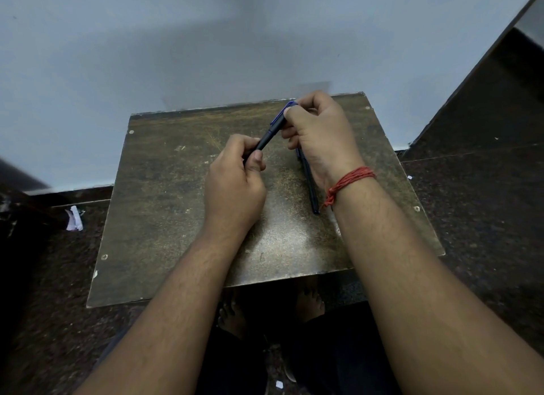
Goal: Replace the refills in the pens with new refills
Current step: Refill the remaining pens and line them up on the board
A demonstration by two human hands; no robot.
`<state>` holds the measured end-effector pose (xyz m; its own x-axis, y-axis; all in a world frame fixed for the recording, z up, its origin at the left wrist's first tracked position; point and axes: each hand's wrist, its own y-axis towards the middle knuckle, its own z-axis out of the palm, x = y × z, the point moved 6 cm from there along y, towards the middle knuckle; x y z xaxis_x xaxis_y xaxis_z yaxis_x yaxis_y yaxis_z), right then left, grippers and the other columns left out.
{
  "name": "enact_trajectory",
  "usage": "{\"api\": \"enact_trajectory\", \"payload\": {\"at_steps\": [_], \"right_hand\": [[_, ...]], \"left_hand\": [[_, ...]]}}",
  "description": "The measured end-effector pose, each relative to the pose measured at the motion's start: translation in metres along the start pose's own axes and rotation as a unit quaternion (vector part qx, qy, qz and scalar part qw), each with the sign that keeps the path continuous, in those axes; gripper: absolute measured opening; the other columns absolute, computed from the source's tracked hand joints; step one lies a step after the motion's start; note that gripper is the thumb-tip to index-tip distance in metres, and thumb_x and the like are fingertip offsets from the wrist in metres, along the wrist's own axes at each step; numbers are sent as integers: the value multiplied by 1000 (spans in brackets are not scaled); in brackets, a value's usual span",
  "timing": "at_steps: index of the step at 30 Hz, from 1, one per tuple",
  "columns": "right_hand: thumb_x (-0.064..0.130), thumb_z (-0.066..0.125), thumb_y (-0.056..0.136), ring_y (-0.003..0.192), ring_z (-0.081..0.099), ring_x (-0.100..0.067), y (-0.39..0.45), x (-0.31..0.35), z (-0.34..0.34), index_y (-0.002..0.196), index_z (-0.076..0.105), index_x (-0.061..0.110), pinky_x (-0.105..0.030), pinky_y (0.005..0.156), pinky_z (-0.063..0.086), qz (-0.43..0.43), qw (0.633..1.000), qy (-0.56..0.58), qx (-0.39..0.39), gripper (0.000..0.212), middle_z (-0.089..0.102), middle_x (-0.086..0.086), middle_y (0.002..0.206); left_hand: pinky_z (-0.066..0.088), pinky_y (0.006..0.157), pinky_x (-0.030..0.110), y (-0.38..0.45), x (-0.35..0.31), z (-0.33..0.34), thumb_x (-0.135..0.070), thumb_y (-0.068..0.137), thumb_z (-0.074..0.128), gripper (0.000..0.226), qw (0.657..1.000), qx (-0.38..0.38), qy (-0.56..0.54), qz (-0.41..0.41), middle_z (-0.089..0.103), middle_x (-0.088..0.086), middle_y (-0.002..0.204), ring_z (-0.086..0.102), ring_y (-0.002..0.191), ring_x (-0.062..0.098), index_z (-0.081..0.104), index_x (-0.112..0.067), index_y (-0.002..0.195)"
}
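A dark blue pen [270, 132] with a blue cap end is held slanted above the small worn brown table [164, 206]. My left hand [235, 185] grips its lower end, thumb on the barrel. My right hand [319, 138] pinches the upper capped end near the table's far edge. Another dark pen [310, 188] lies on the table under my right wrist, partly hidden by the hand. A pale thin piece, possibly a refill [335, 222], shows beside my right forearm; most of it is hidden.
The table stands against a pale blue wall [147, 55] on a dark speckled floor [471, 203]. A scrap of white paper [74, 219] lies on the floor at left. My bare feet [309, 300] show below the table's near edge. A dark panel [500, 85] rises at right.
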<state>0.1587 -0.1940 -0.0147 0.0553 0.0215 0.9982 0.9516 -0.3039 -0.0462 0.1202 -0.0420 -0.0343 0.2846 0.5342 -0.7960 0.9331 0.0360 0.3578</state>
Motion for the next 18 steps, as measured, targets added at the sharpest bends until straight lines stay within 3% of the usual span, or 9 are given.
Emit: {"api": "enact_trajectory", "payload": {"at_steps": [11, 14, 18], "right_hand": [[12, 59, 86, 64, 62, -15, -2, 2, 4, 83, 53, 17, -25, 52, 45, -4, 1000, -8, -16, 9, 69, -17, 89], [20, 65, 86, 73, 64, -18, -8, 4, 12, 103, 54, 18, -37, 65, 53, -25, 995, -92, 1, 21, 65, -3, 80], [28, 67, 91, 75, 57, -13, -15, 15, 20, 117, 53, 16, -25, 61, 42, -80, 966, -245, 31, 32, 56, 6, 79]], "left_hand": [[53, 70, 40, -1, -8, 0, -14, 96, 49, 13, 1000, -15, 19, 20, 65, -3, 85, 63, 80, 17, 60, -15, 104], [52, 71, 43, -1, -11, 4, -16, 97, 49, 13, 999, -14, 32, 31, 67, 0, 88, 64, 81, 21, 59, -12, 105], [43, 62, 39, -4, -14, 6, -14, 96, 55, 10, 996, -19, 68, 46, 68, 3, 87, 61, 72, 24, 59, -10, 104]]}}
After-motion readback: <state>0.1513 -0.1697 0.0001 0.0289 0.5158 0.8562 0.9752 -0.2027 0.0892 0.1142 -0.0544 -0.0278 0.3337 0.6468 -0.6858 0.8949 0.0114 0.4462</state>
